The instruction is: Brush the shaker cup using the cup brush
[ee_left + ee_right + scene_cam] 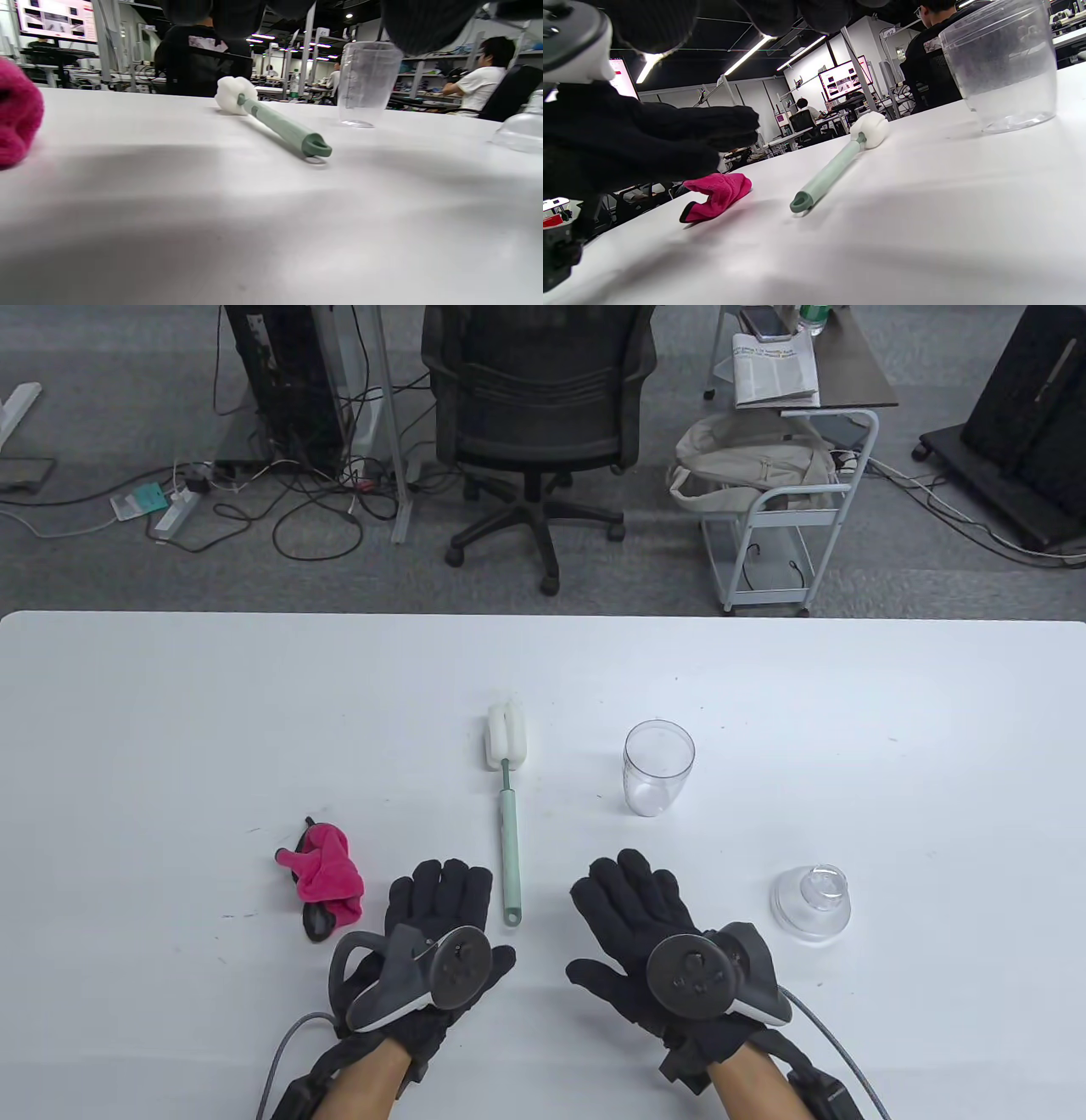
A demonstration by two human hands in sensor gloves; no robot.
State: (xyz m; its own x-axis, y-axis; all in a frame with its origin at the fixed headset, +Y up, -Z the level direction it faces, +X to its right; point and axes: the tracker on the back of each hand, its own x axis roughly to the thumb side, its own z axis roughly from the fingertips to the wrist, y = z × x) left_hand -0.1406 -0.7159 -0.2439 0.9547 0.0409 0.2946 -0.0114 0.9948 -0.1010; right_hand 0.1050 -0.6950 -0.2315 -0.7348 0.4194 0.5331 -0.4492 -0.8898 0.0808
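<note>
The clear shaker cup (658, 768) stands upright and open on the white table (170, 712), right of centre; it shows in the left wrist view (367, 82) and the right wrist view (1003, 63) too. The cup brush (509, 823), with a white sponge head and pale green handle, lies flat to its left, handle end toward me (292, 131) (835, 167). My left hand (441, 903) lies flat and empty just left of the handle end. My right hand (632, 899) lies flat and empty right of it, below the cup.
A pink cloth (327, 874) lies left of my left hand (717, 195). The clear domed lid (810, 902) sits right of my right hand (519, 127). An office chair (534, 415) and a cart (789, 509) stand beyond the table's far edge.
</note>
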